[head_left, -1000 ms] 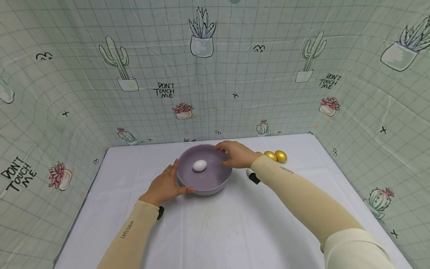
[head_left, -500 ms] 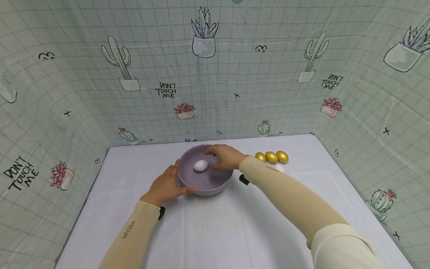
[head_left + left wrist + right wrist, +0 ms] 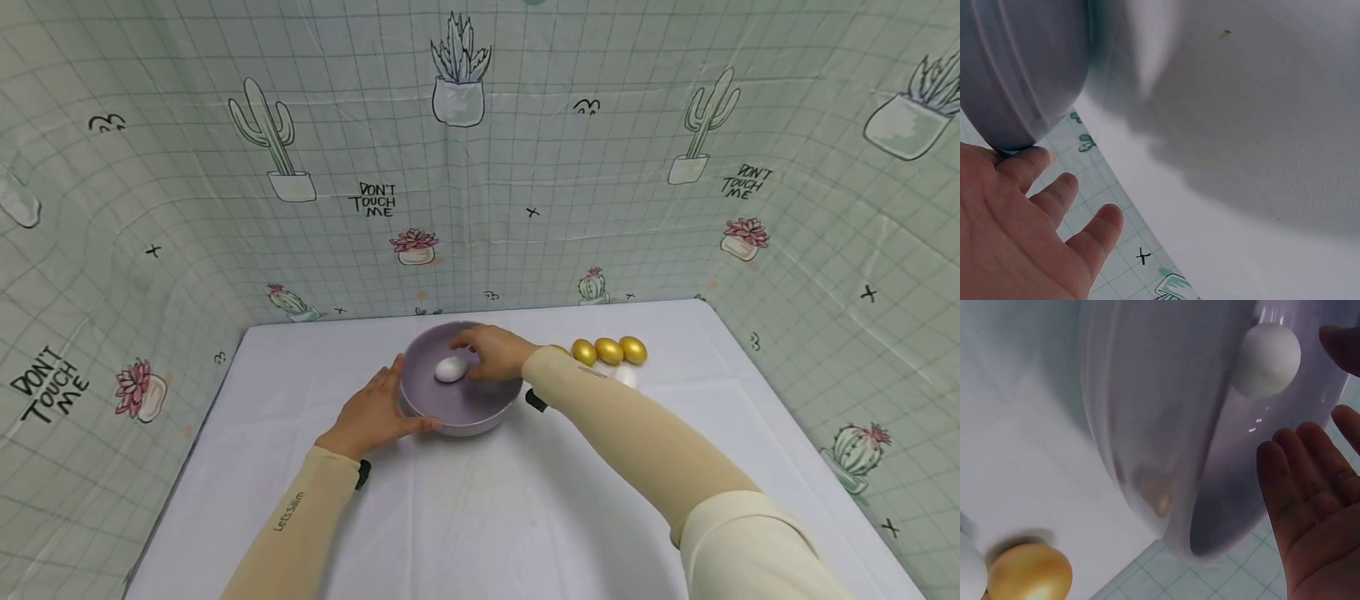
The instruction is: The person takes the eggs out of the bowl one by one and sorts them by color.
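A purple bowl (image 3: 462, 421) sits on the table with one white egg (image 3: 450, 369) inside. My left hand (image 3: 375, 412) rests against the bowl's left side, its fingers spread along the wall and its thumb at the near side. In the left wrist view, the fingers (image 3: 1094, 234) look fairly straight where they stand off the bowl (image 3: 1029, 69). Over the right half of the bowl is my right hand (image 3: 497, 352), reaching toward the egg. The right wrist view shows a gap between its parted fingers and thumb and the white egg (image 3: 1269, 360).
Several gold eggs (image 3: 609, 351) lie in a row to the right of the bowl, one partly behind my right forearm. Another white egg (image 3: 625, 377) lies in front of them, partly hidden by the sleeve. A patterned cloth backdrop (image 3: 517, 167) encloses the white table (image 3: 465, 517).
My right hand has moved left from the bowl's right rim to inside the bowl, nearer the white egg. More gold eggs show past the sleeve. My left hand stays on the bowl.
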The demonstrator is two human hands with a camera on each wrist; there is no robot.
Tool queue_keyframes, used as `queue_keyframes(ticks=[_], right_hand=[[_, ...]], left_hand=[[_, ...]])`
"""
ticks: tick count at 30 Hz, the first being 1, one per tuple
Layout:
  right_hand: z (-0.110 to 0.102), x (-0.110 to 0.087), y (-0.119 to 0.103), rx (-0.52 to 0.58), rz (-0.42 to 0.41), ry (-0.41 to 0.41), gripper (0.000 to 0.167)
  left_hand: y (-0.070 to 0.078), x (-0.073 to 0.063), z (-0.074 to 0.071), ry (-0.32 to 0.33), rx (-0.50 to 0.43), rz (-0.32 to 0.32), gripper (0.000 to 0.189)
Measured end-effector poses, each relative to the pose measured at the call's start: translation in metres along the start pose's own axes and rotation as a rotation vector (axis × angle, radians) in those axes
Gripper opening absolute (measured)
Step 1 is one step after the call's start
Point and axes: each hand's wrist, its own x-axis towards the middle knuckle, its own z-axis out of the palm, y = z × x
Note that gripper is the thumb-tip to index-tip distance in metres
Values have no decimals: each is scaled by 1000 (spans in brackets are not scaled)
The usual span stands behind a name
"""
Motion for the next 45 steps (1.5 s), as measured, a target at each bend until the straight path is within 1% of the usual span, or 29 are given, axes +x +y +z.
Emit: queue_keyframes(ticks=[8, 20, 28, 33, 40, 45], right_hand=[[4, 5, -7, -5, 5, -45, 59], [13, 7, -8, -35, 37, -72, 62], [17, 10, -6, -32, 33, -63, 58], [21, 13, -3, -37, 20, -53, 53], [25, 14, -4, -35, 2, -50, 49], [29, 16, -4, -66, -14, -41, 48]], left_hand=[[1, 0, 0, 2, 2, 4, 133], [0, 1, 1, 8, 1, 12, 134], [1, 0, 0, 17, -7, 19, 133], [0, 0, 0, 28, 0, 19, 132], [0, 0, 0, 24, -4, 14, 132], [-1, 0, 0, 21, -2, 9, 132]])
